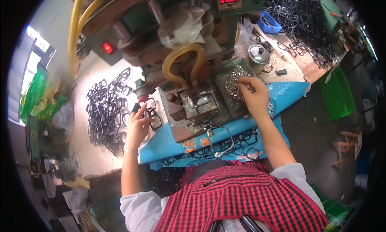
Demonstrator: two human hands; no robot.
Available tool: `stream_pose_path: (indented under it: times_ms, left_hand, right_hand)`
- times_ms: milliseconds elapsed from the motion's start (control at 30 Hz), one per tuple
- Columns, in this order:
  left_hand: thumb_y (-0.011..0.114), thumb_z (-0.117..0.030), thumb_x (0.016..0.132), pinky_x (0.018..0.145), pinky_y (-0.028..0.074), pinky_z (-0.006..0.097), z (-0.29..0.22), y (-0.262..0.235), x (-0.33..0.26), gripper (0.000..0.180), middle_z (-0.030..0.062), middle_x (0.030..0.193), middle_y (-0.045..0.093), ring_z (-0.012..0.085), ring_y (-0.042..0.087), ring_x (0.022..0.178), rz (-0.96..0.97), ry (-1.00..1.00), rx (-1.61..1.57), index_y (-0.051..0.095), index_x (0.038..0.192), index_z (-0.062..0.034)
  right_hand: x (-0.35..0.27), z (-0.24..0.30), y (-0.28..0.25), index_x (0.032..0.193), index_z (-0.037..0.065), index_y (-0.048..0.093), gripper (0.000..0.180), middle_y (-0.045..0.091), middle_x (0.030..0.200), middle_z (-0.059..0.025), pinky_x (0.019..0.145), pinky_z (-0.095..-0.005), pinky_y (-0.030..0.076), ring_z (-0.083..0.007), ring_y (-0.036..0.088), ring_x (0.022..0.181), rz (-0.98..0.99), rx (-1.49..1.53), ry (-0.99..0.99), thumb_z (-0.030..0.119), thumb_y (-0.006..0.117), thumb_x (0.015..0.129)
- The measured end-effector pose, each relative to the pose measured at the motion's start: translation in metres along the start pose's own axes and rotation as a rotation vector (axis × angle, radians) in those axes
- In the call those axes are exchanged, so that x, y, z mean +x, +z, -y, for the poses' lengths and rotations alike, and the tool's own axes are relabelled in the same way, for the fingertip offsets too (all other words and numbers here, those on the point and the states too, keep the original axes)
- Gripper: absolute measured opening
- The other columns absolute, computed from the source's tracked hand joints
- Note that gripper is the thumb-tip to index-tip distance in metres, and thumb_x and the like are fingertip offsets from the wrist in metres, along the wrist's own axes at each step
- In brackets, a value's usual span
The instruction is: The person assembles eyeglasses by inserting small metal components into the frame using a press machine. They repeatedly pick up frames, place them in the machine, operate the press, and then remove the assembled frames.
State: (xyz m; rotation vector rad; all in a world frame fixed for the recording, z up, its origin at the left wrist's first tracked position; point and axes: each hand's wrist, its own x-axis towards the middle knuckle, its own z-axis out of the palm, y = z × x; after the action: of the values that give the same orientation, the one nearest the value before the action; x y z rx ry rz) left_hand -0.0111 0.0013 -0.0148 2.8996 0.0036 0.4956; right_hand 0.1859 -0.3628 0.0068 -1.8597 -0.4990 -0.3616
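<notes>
My left hand (pixel 138 125) has its fingers stretched out and apart, one wearing a black fingertip cover. Its fingertips are right by a red push button (pixel 142 98) on the machine, and a dark eyeglass frame (pixel 155 121) lies beside them. My right hand (pixel 258 97) is closed in a pinch at a pile of small shiny metal pieces (pixel 233 85) in a green tray; what the fingertips hold is too small to make out. Between the hands, another eyeglass frame (pixel 230 140) sits with one rim on the press's metal fixture (pixel 179 118) and the other toward me.
Many dark eyeglass frames (pixel 105 111) cover the table at left. More frames hang in the blue plastic sheet (pixel 289 93) before me. Right of the machine stand a lidded metal pot (pixel 258 55) and a blue basket (pixel 269 23). A yellow hose (pixel 165 65) loops above the fixture.
</notes>
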Motion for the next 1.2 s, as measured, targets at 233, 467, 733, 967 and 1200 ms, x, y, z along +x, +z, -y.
stream_pose_path:
  times_ms: [233,467,733,967,1200]
  left_hand:
    - [0.055,0.000,0.097,0.085,0.050,0.028,-0.010,0.025,-0.002,0.016,0.0085,0.107,0.066,0.0141,0.064,0.096,-0.586,-0.310,-0.817,0.062,0.112,0.0011]
    - [0.053,-0.008,0.101,0.073,0.056,0.028,-0.044,0.025,0.020,0.009,0.0064,0.098,0.060,0.0133,0.062,0.088,-0.716,-0.514,-1.191,0.051,0.108,-0.0031]
    - [0.051,-0.005,0.098,0.075,0.052,0.036,-0.141,-0.092,0.047,0.016,0.0131,0.109,0.060,0.0185,0.059,0.096,-0.792,0.179,-1.383,0.053,0.115,-0.0069]
    - [0.050,0.000,0.098,0.073,0.059,0.039,-0.147,-0.094,0.072,0.015,0.0126,0.104,0.060,0.0203,0.062,0.092,-0.893,0.174,-1.112,0.054,0.112,-0.0008]
    - [0.064,0.001,0.081,0.073,0.058,0.039,-0.173,-0.067,0.051,0.009,0.0143,0.099,0.068,0.0317,0.069,0.084,-0.619,0.395,-0.491,0.059,0.087,-0.0025]
  right_hand:
    - [-0.003,0.054,-0.023,0.094,0.003,0.072,0.015,0.071,0.090,-0.0053,0.078,-0.0285,0.051,-0.0126,0.064,0.084,0.251,0.256,0.252,0.006,0.072,0.079]
    - [0.020,0.095,0.032,0.103,-0.001,0.065,0.029,0.069,0.088,-0.0077,0.082,-0.0291,0.050,-0.0155,0.066,0.086,0.362,0.426,0.075,0.008,0.073,0.076]
    - [0.009,0.106,0.040,0.121,-0.003,0.053,0.046,0.066,0.085,-0.0044,0.076,-0.0241,0.049,-0.0099,0.063,0.083,0.410,0.760,0.267,-0.004,0.070,0.078]
    - [-0.009,0.124,0.044,0.128,-0.002,0.051,0.049,0.067,0.100,-0.0081,0.081,-0.0249,0.049,-0.0120,0.064,0.094,0.351,0.717,0.317,-0.003,0.067,0.082]
    - [0.010,0.023,-0.004,0.098,0.011,0.071,0.023,0.063,0.119,-0.0150,0.099,-0.0458,0.046,-0.0355,0.053,0.123,0.070,-0.568,-0.200,0.017,0.072,0.076]
